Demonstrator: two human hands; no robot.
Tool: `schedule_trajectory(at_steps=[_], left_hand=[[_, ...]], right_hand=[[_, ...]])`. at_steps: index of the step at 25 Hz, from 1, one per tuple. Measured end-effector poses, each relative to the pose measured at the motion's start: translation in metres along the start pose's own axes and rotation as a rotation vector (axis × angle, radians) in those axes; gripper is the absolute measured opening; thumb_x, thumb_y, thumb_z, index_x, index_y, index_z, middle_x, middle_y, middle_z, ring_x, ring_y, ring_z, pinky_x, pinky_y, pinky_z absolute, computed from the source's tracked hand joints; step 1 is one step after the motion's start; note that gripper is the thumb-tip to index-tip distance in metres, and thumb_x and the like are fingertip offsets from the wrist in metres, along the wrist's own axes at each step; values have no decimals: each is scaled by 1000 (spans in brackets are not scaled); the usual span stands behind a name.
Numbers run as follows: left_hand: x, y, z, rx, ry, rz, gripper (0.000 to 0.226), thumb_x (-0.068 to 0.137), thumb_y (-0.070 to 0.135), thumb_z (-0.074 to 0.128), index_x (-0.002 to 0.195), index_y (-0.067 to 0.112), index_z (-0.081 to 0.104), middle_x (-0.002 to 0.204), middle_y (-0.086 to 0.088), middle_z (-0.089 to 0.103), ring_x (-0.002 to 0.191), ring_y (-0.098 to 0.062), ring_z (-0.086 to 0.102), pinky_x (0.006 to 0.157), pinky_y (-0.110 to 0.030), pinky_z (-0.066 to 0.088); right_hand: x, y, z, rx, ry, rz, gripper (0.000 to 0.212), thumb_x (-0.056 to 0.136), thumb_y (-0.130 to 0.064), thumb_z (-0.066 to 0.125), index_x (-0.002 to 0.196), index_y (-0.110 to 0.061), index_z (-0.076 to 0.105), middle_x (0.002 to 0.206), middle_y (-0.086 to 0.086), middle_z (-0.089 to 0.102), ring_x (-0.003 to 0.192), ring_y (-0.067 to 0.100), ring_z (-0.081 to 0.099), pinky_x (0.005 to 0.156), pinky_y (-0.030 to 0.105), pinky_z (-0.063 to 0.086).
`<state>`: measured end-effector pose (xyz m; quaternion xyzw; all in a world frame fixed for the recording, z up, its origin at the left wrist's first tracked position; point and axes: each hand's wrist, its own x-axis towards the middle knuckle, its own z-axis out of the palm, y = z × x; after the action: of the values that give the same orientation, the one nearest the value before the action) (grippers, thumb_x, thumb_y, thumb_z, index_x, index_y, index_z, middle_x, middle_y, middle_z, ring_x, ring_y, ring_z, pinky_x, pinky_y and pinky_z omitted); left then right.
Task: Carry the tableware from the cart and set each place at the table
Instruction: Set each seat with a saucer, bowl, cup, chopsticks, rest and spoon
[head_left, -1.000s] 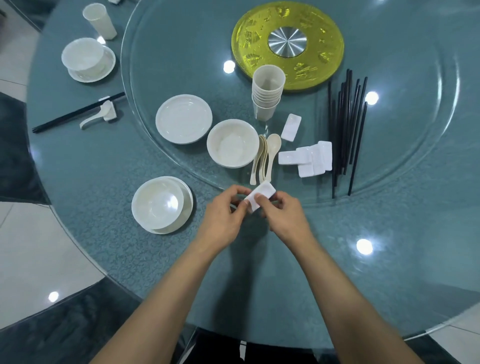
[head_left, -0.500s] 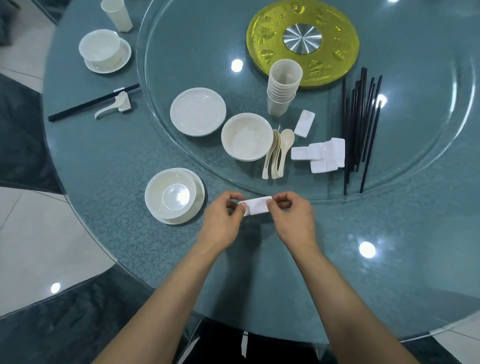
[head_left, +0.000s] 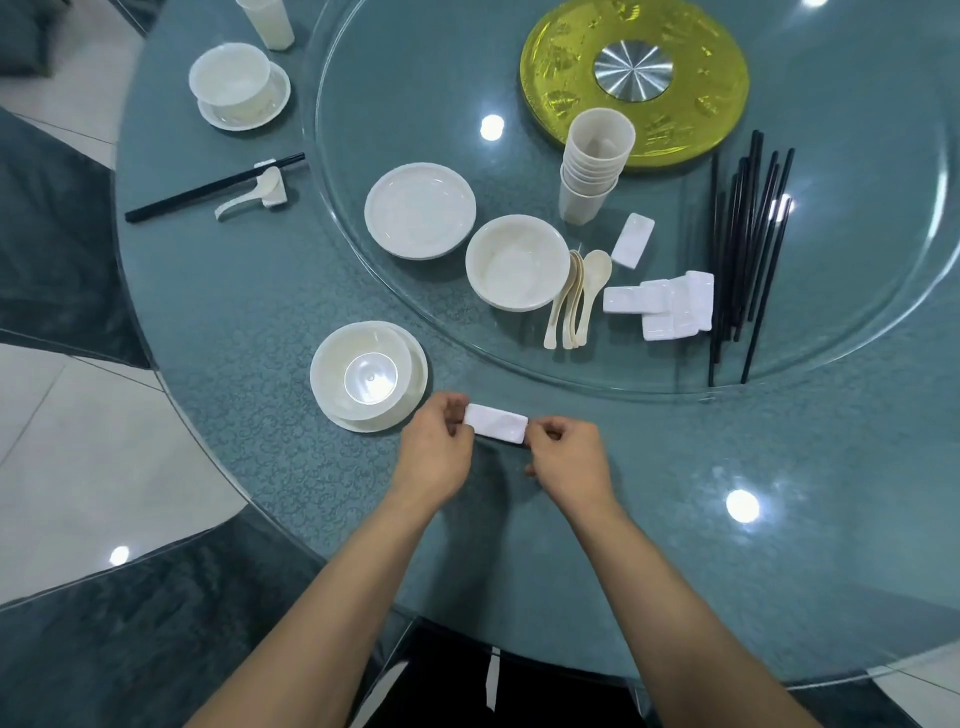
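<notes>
Fingers of the left hand and of the right hand are curled in a light pinch. Each hand grips one short end of a white chopstick rest, and neither holds anything else.

A second ago the rest was tilted, with one corner raised, and it was held close to the edge of the glass turntable. It has since been turned level and brought nearer the place setting. It now lies crosswise just to the right of the bowl that sits on its plate. Whether it already touches the table or hangs just above it cannot be told.

This looks like the placing step for this seat. The bowl and plate are down and the rest is nearly set. The spoons and black chopsticks wait on the turntable, and this place has none of either yet.
</notes>
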<state>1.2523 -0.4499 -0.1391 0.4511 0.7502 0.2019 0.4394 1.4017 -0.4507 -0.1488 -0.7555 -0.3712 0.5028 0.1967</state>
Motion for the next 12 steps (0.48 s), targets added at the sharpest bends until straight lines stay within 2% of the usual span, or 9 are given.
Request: schedule_trajectory(at_steps=[3,5,8,12], left_hand=[[1,-1,0,8,17,-2,35,94,4,54,127,10,62,118,-3,70,105,-15,66,94,-23,47],[0,0,-2,11,23,-3,35,94,4,55,128,9,62,119,-2,70,105,-14,65,93,-21,45],[0,2,-5,4,21,-3,36,94,5,55,129,9,61,119,-2,69,106,-14,64,94,-21,45],[2,2,-6,23,31,5,35,93,5,56,127,8,62,118,-2,70,103,-12,63,94,-22,46]], right_hand=[[-1,-1,2,12,-16,23,22,88,-24,61,68,-28,68,77,-4,75,74,27,73,78,43,60],[-3,-5,3,39,-23,23,7,82,-30,61,79,-29,67,86,-1,76,79,28,74,83,44,60],[-3,-7,6,56,-36,35,22,68,-40,55,86,-29,63,90,0,76,80,29,74,84,48,60],[0,-7,10,53,-47,46,21,66,-41,55,82,-29,62,89,-1,75,81,29,74,83,51,60]])
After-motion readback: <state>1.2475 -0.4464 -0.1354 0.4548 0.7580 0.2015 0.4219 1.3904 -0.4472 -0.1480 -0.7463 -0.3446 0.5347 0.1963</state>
